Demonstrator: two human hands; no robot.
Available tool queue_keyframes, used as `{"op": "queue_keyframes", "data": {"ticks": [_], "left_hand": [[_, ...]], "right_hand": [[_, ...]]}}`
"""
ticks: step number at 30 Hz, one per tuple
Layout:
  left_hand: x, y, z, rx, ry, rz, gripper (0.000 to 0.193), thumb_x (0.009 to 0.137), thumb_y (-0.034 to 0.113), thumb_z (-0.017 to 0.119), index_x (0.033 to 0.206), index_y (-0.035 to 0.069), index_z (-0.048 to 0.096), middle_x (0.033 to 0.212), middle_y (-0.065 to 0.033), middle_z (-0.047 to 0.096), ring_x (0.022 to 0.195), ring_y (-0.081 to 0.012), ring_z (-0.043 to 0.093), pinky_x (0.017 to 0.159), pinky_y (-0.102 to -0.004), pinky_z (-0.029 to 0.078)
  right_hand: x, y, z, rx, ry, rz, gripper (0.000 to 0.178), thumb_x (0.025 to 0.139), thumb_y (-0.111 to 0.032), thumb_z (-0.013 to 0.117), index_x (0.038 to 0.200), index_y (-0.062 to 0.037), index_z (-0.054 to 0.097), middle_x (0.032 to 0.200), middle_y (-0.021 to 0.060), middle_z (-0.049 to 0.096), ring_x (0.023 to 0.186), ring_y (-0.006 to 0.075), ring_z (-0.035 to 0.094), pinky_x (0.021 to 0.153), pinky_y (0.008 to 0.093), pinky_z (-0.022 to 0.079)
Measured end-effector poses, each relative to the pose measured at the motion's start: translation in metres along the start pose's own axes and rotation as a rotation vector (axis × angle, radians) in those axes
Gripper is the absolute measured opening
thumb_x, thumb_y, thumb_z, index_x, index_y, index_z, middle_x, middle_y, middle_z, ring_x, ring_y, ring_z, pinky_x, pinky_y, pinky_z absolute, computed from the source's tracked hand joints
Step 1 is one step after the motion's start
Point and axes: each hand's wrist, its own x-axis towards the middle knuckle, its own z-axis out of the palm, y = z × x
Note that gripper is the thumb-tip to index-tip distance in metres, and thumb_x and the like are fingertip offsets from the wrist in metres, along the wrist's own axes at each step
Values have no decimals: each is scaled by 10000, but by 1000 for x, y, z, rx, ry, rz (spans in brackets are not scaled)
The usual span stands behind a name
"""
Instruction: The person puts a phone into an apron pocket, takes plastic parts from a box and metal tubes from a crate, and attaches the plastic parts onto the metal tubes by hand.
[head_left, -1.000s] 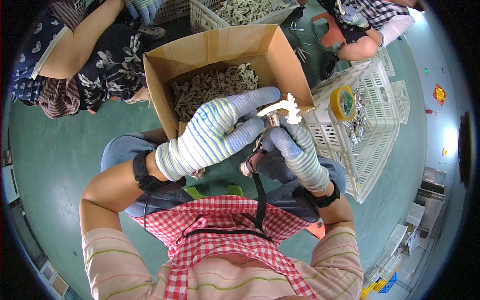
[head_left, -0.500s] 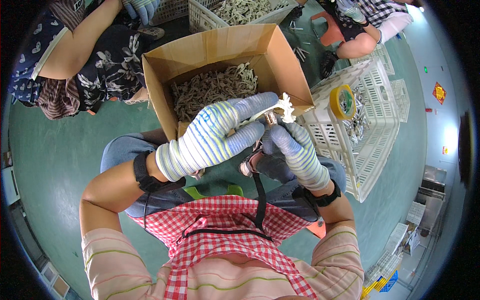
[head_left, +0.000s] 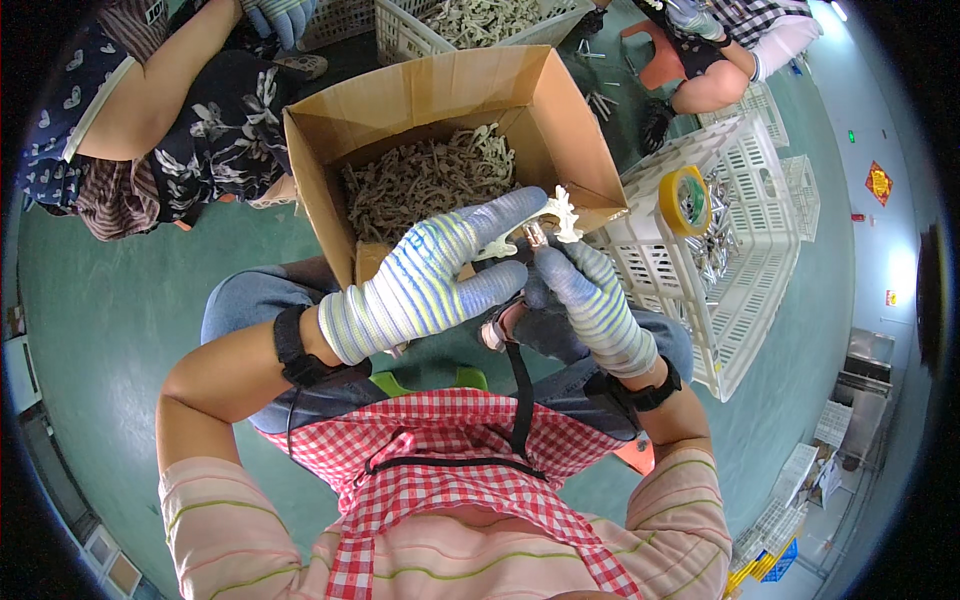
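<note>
My left hand, in a striped knit glove, is partly closed around a pale, ornate branching piece, whose jagged end sticks out past the fingertips. Its index finger lies along the top and its thumb stands apart below. My right hand, gloved alike, pinches a short shiny metal cylinder against the underside of that piece. The lower fingers of the right hand are mostly hidden. Just beyond both hands stands an open cardboard box holding a heap of similar pale and greyish pieces.
At the right, a white plastic crate holds many slim metal parts; a yellow tape roll rests on its rim. Another crate of pale pieces stands behind the box. Co-workers sit at far left and far right. Metal parts lie on the floor.
The pale piece has turned and shifted slightly left, showing more of its length between my left fingers. My left thumb has dropped away from it, and the metal cylinder has moved slightly left.
</note>
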Motion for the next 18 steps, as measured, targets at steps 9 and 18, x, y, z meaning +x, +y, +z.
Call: {"op": "queue_keyframes", "data": {"ticks": [9,18], "left_hand": [[0,-7,4,21,57,34,599,862,155,645,1394,-20,431,1289,-232,575,1207,-314,568,1003,-356,439],[0,-6,5,37,61,23,606,854,137,641,1398,-20,425,1303,-231,565,1217,-295,560,1008,-350,431]], "right_hand": [[-1,-5,3,102,-25,105,229,973,-282,550,997,-55,579,666,-32,454,484,69,446,410,252,450],[4,0,-1,-49,12,9,248,963,-287,569,916,-45,593,677,-15,499,555,72,445,480,235,347]]}}
